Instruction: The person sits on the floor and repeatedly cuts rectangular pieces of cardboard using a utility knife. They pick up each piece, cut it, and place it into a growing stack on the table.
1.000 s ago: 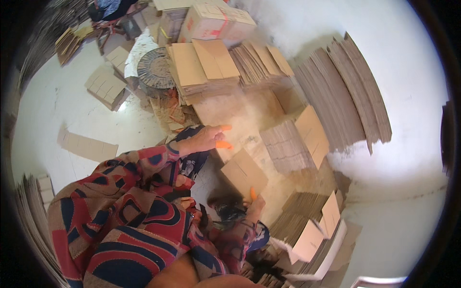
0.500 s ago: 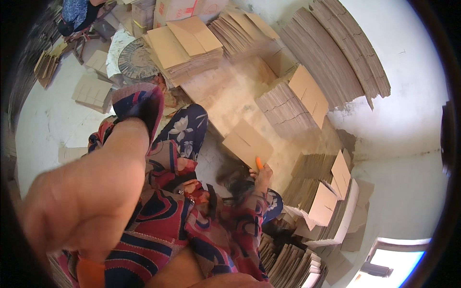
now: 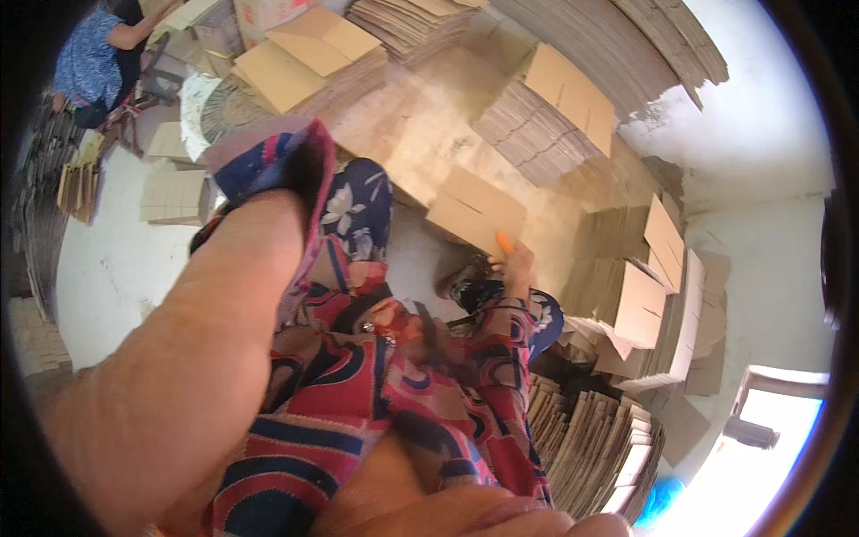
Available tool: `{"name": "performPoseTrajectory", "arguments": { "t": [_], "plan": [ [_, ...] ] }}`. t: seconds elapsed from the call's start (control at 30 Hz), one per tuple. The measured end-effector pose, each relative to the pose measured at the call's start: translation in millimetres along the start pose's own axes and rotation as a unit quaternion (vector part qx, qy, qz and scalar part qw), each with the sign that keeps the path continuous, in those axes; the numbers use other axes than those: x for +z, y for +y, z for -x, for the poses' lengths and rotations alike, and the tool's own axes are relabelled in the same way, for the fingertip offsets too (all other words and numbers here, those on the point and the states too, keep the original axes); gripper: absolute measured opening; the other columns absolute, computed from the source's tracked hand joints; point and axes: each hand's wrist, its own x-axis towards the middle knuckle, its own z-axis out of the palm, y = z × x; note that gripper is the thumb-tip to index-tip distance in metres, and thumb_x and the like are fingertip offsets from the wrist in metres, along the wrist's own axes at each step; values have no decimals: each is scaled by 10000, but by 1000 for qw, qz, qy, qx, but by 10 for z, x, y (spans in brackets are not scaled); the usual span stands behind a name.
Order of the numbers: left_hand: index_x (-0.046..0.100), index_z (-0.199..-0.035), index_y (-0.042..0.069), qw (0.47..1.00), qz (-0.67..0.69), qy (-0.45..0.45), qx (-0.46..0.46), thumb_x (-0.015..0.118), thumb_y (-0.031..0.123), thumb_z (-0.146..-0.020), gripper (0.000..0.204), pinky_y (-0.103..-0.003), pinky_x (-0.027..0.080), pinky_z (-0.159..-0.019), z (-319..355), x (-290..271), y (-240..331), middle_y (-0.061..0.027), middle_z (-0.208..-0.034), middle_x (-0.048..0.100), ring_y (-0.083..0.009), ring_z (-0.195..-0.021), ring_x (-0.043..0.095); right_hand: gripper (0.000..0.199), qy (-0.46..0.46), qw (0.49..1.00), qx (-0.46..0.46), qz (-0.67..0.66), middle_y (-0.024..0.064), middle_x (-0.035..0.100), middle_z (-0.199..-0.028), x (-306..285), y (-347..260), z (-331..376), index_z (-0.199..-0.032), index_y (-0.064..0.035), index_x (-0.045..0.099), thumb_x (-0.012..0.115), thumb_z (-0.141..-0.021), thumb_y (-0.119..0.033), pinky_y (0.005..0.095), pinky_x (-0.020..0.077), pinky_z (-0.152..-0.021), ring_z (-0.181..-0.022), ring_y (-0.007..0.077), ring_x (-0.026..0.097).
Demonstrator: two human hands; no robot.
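Two hands: only the right hand (image 3: 517, 265) shows as a hand; the left hand is out of view, with just its bare forearm (image 3: 192, 358) filling the near left, the sleeve pushed up toward the elbow.
Right hand: reaches away from the body, orange-tipped fingers (image 3: 506, 242) touching the near edge of a flat cardboard sheet (image 3: 475, 208); whether the fingers pinch the sheet or only rest on it cannot be told.
Cardboard sheet: lies flat in the middle of the scene, on a bare brown patch of floor (image 3: 420, 125), just past the right hand.
Clothing: a loose garment (image 3: 394, 394) patterned in red, navy and pink covers the lap and both arms.
Right side: stacks of folded boxes (image 3: 640, 295) stand close to the right hand, some flaps tilted up.
Near right: a ribbed pile of flat cardboard (image 3: 591, 447) sits on edge beside the knee.
Far middle: more bundles of flat cartons (image 3: 546, 107) and tan sheets (image 3: 309, 63) lie on the floor.
Far left: another person (image 3: 94, 58) in a blue top bends over cardboard, well apart.
Wall: white, flaking plaster (image 3: 761, 125) on the far right.
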Motion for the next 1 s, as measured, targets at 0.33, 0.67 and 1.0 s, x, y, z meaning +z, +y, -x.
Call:
{"name": "performPoseTrajectory", "arguments": {
  "t": [0.33,0.67,1.0],
  "plan": [
    [583,-1121,51,999,28,-20,-22,653,435,-847,477,-340,472,-741,150,146,-122,-72,-989,606,-212,-870,575,286,-22,1000,-14,-2,120,669,-767,15,70,137,-1043,28,614,667,-889,-206,244,457,-336,-474,199,631],
    [570,-1148,36,997,35,25,-61,672,417,-838,502,-357,478,-760,382,225,-255,-93,-1011,601,-240,-887,576,342,8,999,15,-38,161,661,-997,76,-9,88,-1245,17,491,402,-982,-182,293,512,-403,-476,262,601],
    [556,-1175,20,994,54,28,-95,691,398,-829,530,-375,484,-778,731,360,-503,-114,-1034,597,-267,-905,578,236,38,983,-162,-78,134,660,-982,-157,-890,665,-1141,10,535,438,-929,-27,216,419,-404,-501,141,572]
  ]
}}
